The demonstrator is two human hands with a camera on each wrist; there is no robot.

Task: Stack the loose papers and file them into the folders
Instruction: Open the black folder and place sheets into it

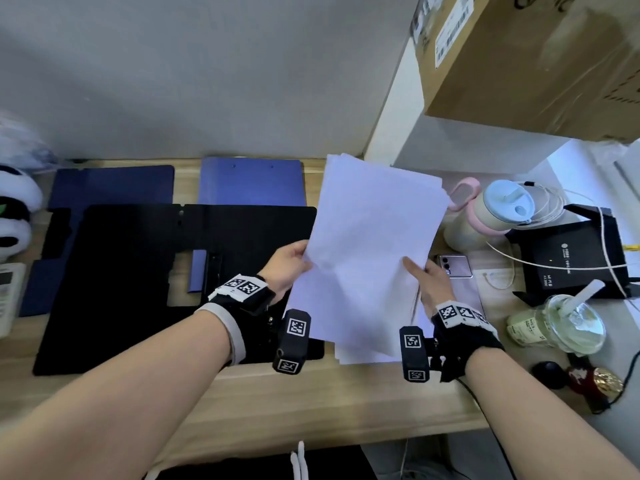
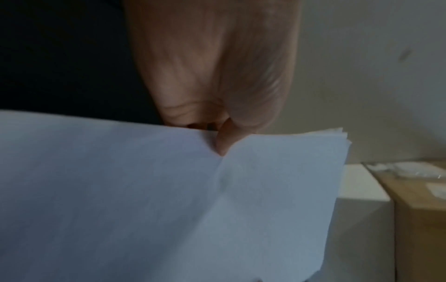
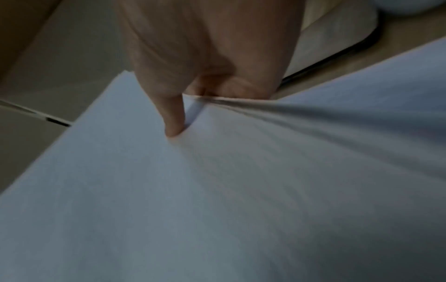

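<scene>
A sheaf of white papers point(image 1: 367, 244) is held tilted above the wooden desk point(image 1: 311, 400), between both hands. My left hand point(image 1: 291, 265) pinches its left edge, thumb on top; the wrist view shows the thumb point(image 2: 223, 145) pressing into the papers point(image 2: 169, 200). My right hand point(image 1: 427, 275) grips the right edge with the thumb point(image 3: 175, 122) on the top sheet point(image 3: 217, 190). More white sheets point(image 1: 360, 351) lie on the desk beneath. An open black folder point(image 1: 145, 282) lies to the left, with two blue folders point(image 1: 252, 181) point(image 1: 110, 183) behind it.
At right stand a pastel tumbler point(image 1: 491, 209), a phone point(image 1: 453, 266), a black router point(image 1: 571, 258) with cables, an iced drink cup point(image 1: 568, 323) and small desk items. A cardboard box point(image 1: 533, 60) sits on a white shelf. A plush toy point(image 1: 14, 209) sits at far left.
</scene>
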